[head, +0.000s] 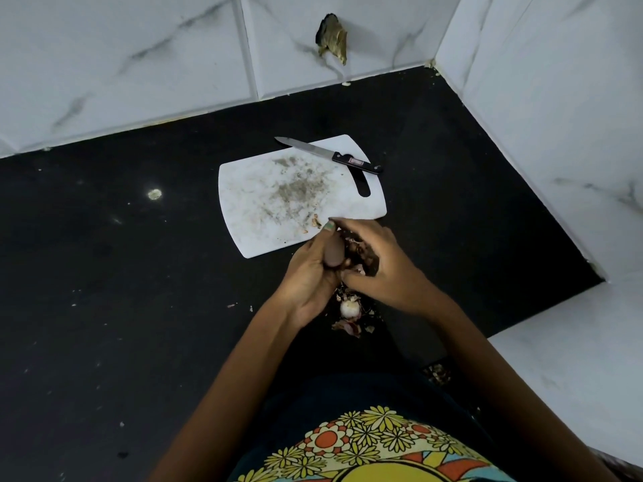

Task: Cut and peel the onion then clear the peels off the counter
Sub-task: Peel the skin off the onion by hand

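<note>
My left hand [315, 269] and my right hand [379, 266] are cupped together just in front of the white cutting board [264, 210], with a bunch of dry onion peels [362, 255] gathered between them. A pale peeled onion piece [349, 308] lies on the black counter [121, 273] just below my hands, with more loose peels [348, 327] around it. The knife [327, 154], black-handled, rests across the far right corner of the board, away from both hands. What lies under my palms is hidden.
The board is stained and carries small scraps [316, 221] near its front edge. White marble tiles [139, 46] wall the counter at the back and right. A few peel bits [438, 372] lie by the counter's front right edge.
</note>
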Available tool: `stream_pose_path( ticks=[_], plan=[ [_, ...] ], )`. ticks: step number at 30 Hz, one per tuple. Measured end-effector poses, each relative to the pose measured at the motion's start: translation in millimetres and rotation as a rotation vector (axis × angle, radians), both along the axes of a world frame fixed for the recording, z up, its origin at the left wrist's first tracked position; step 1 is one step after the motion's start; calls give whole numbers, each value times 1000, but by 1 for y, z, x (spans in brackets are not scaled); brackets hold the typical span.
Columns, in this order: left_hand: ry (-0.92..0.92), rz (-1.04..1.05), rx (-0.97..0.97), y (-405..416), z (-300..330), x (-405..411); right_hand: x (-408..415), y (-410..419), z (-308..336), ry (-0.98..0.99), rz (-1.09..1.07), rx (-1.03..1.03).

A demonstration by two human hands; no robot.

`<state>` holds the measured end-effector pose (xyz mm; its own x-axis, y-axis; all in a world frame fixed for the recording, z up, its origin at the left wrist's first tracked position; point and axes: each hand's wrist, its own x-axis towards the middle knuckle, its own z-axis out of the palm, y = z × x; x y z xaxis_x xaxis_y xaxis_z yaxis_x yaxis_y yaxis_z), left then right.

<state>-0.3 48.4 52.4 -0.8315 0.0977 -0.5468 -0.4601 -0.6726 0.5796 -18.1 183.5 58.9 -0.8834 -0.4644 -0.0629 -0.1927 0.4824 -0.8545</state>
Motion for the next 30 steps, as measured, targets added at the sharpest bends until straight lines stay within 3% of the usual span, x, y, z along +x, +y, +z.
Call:
stream_pose_path(
  ticks=[6,14,18,24,30],
  plan=[
    [53,-104,-22,-6,2,1,-4,-7,1,140,-112,134],
    [178,-204,-70,-8,1,4,-6,-3,10,149,-100,14],
    [176,-149,-58,-4,2,6,-3,-3,7,114,-108,-50],
    [107,60,-335,17,2,4,3,-12,6,233,-146,11],
    [-59,120,-178,8,2,-5,5,-19,1,333,-158,21]
  ],
)
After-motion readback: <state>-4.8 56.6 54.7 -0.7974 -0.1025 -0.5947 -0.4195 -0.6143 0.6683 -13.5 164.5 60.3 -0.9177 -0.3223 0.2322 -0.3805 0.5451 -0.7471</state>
